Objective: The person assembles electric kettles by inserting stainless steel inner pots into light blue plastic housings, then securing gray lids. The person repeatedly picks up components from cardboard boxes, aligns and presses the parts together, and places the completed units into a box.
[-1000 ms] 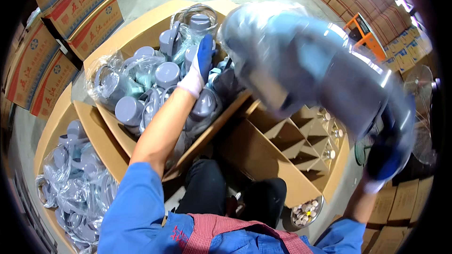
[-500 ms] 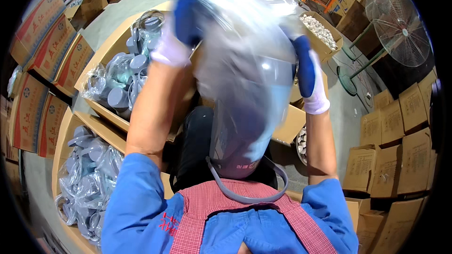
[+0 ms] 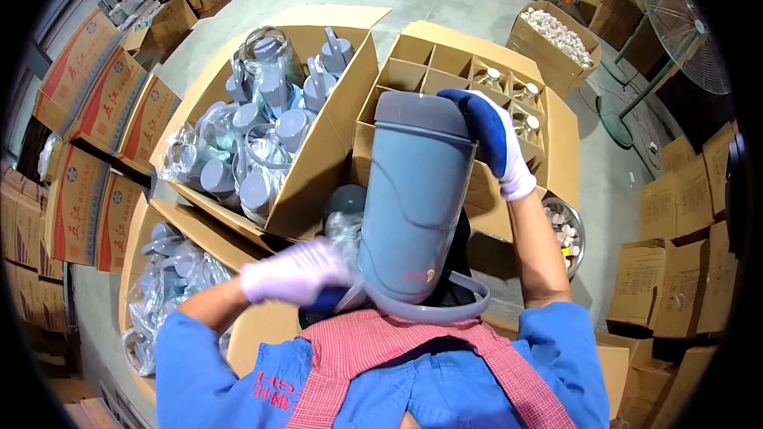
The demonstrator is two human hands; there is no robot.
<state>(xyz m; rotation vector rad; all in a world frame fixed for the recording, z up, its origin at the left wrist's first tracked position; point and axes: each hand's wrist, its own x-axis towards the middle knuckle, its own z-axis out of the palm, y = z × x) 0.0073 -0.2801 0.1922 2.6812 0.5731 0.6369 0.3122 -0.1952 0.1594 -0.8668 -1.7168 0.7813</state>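
A large blue insulated flask [image 3: 415, 199], with a grey end at the top and a grey carrying handle [image 3: 433, 306] at its lower end, leans upright against my lap. My right hand [image 3: 494, 139], in a white glove with a blue palm, is closed around the flask's grey end. My left hand [image 3: 294, 274], gloved alike and blurred by motion, is beside the flask's lower left side. A crumpled clear plastic bag [image 3: 346, 232] bunches at its curled fingers, which are partly hidden.
An open carton [image 3: 314, 171] of grey-blue flasks stands ahead left, another carton [image 3: 187, 226] of bagged parts nearer. Behind the flask, a divided carton [image 3: 433, 36] holds several glass liners. Farther right are a box of small pale pieces [image 3: 556, 36], a metal bowl [image 3: 574, 230] and a fan [image 3: 675, 32].
The plastic bag has come off the flask, leaving its blue body bare. My left hand has dropped from the flask's top to its lower left side; my right hand stays at the top.
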